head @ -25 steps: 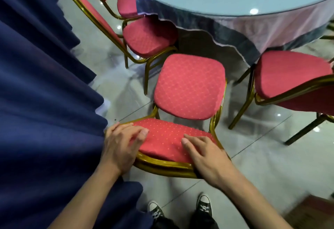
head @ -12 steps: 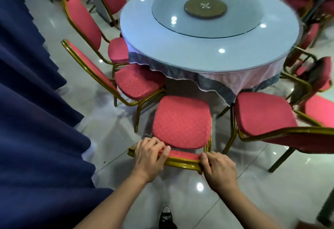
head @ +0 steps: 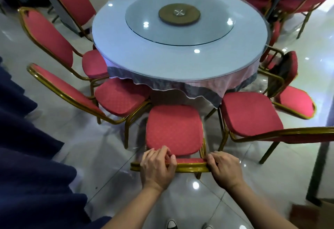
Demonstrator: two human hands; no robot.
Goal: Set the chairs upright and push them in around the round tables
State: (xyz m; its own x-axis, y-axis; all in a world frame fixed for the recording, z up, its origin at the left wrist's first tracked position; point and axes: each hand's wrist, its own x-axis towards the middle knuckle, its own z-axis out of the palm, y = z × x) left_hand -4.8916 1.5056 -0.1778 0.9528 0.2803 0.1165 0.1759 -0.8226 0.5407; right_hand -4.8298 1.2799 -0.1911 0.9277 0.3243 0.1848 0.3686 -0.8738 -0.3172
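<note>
Glossy tiled floor [head: 59, 134], dark blue curtain [head: 27, 156] along left edge. Round table [head: 137, 51] ahead, glass turntable [head: 179, 20] at centre, cloth hanging over rim. Red chair [head: 174, 129] upright directly in front, seat near table edge, backrest top rail nearest person. Neighbouring chair [head: 120, 96] close on left, another chair [head: 250, 113] close on right, narrow gaps both sides. Left hand [head: 157, 167] grips top rail, fingers curled over it. Right hand [head: 224, 169] grips rail's right corner.
</note>
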